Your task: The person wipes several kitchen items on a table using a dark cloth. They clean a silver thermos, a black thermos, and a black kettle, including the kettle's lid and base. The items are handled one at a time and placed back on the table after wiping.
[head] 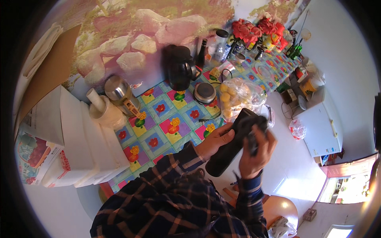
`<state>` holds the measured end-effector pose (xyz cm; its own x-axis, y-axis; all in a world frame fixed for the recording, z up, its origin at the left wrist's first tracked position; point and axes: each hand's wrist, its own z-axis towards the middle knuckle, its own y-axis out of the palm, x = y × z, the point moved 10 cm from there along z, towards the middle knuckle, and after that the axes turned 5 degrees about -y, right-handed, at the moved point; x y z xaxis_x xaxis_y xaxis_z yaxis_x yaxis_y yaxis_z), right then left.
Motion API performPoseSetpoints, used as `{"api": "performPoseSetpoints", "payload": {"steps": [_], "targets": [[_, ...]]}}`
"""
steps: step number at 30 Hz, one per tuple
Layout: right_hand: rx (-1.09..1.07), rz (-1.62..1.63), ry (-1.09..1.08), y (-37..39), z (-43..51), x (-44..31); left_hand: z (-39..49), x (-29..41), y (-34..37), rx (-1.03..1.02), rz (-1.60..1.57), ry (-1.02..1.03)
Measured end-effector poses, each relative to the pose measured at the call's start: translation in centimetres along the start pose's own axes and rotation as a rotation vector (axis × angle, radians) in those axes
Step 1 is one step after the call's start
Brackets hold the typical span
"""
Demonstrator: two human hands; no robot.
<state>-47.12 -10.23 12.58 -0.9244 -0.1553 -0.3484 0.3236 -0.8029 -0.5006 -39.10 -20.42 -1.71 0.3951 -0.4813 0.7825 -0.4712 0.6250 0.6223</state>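
Note:
My left hand (218, 139) grips a long black cylindrical container (221, 162), tilted above the near edge of the table. Its far end points up towards a clear plastic bag of yellow round fruit (235, 98). My right hand (258, 151) is closed around a soft-looking dark item (253, 126), which lies against the upper side of the container. Motion blurs this item and the fingers, so I cannot tell exactly what it is. Beyond both hands, a small round electric hotplate (205, 91) stands on the table, with a black cord and plug (203, 120) nearby.
A flower-patterned tablecloth (160, 128) covers the table. On it stand a black kettle (180, 70), a steel vacuum jug (119, 92), a dark bottle (202, 53) and red artificial flowers (245, 31). White foam boxes (83, 142) rise at left; a white chest freezer (321, 128) is at right.

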Motion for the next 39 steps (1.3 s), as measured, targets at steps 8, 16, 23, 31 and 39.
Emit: {"api": "performPoseSetpoints", "payload": {"steps": [8, 16, 23, 31, 39], "targets": [[-0.146, 0.172, 0.057, 0.6, -6.5, 0.1, 1.1, -0.4, -1.7, -0.017, -0.038, 0.088], [-0.032, 0.126, -0.022, -1.6, -3.0, 1.7, 1.2, -1.3, 0.5, -0.011, -0.02, -0.007], [-0.018, 0.159, -0.02, -3.3, -0.5, 3.6, 2.5, -2.4, 4.1, 0.037, -0.114, 0.023], [-0.168, 0.207, -0.099, -2.7, -10.2, 3.3, 4.0, -1.8, 2.6, -0.059, 0.007, -0.084], [0.014, 0.187, -0.019, -5.7, 1.2, 8.0, 4.3, -4.2, 5.7, 0.077, -0.044, -0.013]]}}
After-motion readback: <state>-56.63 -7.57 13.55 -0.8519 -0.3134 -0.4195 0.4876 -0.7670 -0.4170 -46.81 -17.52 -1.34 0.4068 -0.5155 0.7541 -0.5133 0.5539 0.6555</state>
